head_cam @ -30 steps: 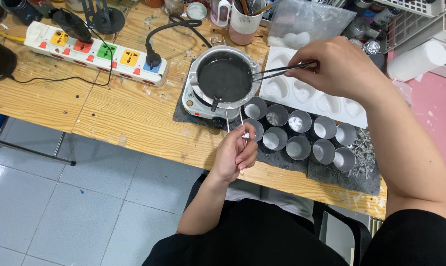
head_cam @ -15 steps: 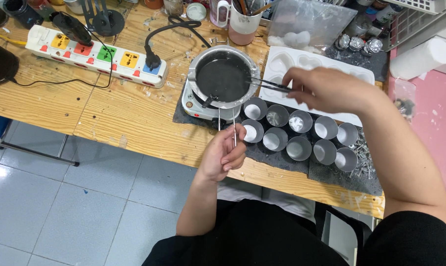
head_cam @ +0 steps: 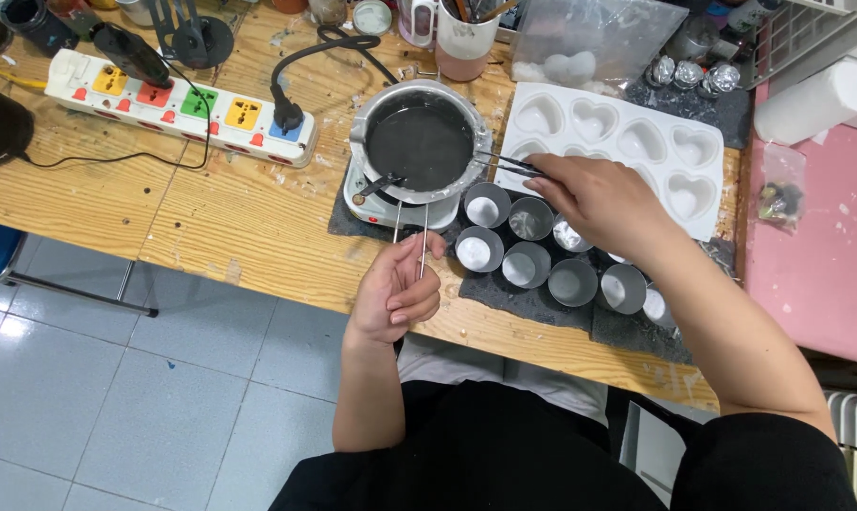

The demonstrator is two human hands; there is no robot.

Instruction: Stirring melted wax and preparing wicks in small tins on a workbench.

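Just beyond your left hand (head_cam: pixel 397 291), pinched on thin wicks (head_cam: pixel 411 237), your right hand (head_cam: pixel 594 197) clamps tweezers (head_cam: pixel 504 164) reaching into the pot (head_cam: pixel 420 140), steadying both.

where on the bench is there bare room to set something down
Bare wood lies between the power strip and the table's front edge, left of the left hand. The pink surface on the right is largely free. It is crowded around the melting pot, metal cups, right hand and heart mould.
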